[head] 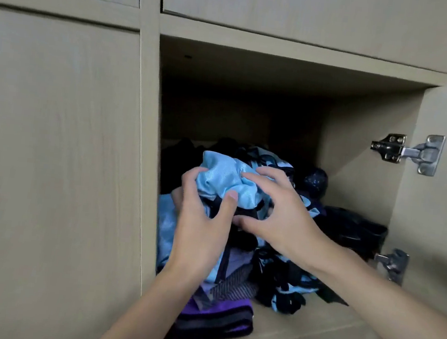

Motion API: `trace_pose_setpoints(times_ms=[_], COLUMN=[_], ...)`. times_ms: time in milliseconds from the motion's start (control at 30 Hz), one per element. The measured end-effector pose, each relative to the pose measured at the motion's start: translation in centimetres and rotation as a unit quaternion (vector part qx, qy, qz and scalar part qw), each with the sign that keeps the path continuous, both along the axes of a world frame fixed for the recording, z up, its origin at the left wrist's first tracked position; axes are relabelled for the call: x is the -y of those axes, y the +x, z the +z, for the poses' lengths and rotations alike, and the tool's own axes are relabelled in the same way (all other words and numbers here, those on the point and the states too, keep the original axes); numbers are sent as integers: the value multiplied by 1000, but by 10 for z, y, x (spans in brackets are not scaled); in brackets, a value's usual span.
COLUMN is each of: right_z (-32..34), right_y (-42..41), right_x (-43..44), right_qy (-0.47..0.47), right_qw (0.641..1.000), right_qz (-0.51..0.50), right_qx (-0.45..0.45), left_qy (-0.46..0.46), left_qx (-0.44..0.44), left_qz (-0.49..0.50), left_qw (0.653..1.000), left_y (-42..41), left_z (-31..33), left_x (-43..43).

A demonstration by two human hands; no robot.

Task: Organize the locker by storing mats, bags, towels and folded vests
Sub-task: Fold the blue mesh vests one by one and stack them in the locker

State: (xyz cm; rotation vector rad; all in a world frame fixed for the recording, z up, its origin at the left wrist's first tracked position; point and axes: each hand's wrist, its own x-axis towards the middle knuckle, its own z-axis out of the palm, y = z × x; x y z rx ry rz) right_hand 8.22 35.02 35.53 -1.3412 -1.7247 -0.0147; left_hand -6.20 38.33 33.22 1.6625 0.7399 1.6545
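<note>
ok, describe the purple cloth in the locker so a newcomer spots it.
Start at the open locker compartment, its door swung right. At the shelf's front-left corner lies the purple cloth, in front of the crumpled pile. It alone is deep purple and flatly folded, with dark bands; the rest is blue and black.

A: How do the arms lie?
B: Both bare and stretched forward. The left forearm (144, 313) rises from below; the right forearm (383, 299) slants in from the lower right.
A: And the left grip (202, 222)?
B: Its back faces the camera, fingers (189, 175) curled round one side of a wad of blue fabric (224, 175), thumb pressed on its front.
A: The right grip (281, 217)?
B: Palm down, fingers spread and bent like a claw, index tip touching the same fabric. Whether it has hold, I cannot tell.
</note>
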Motion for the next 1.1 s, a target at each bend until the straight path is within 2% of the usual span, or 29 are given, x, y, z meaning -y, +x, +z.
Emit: trace_pose_setpoints(times_ms=[100, 200, 233, 433, 567, 733, 900, 1033, 1100], right_z=[9, 9, 6, 0, 7, 8, 7, 5, 2], right_y=[-5, -11, -10, -6, -14, -26, -24, -25, -30], right_x=[-41, -64, -66, -71, -83, -101, -111, -104, -110], right_qy=[7, 1, 11, 2, -40, -34, -99, -22, -23], right_qw=[999, 980, 975, 977, 976, 986, 974, 981, 979], right_qz=[16, -3, -8, 23, 53, 64, 104, 114, 106], right_qx=[46, 199, 222, 213, 205, 150, 174, 158, 172], left_qy=[2, -16, -15, 93, 40, -8, -37, -34, -42], left_qx=[-45, -119, -131, -90, -125, -144, -152, -147, -145], left_qz=[97, 193, 210, 278, 266, 240, 226, 236, 229], left_qw=[994, 974, 969, 952, 955, 960, 961, 960, 962], left_y=[0, 6, 7, 5, 6, 3, 2, 2, 2], left_z=[6, -5, -11, -34, -36, -45, -59, -61, -60], left_x=[-23, -34, -34, -40, -44, -39, -39, -40, -40])
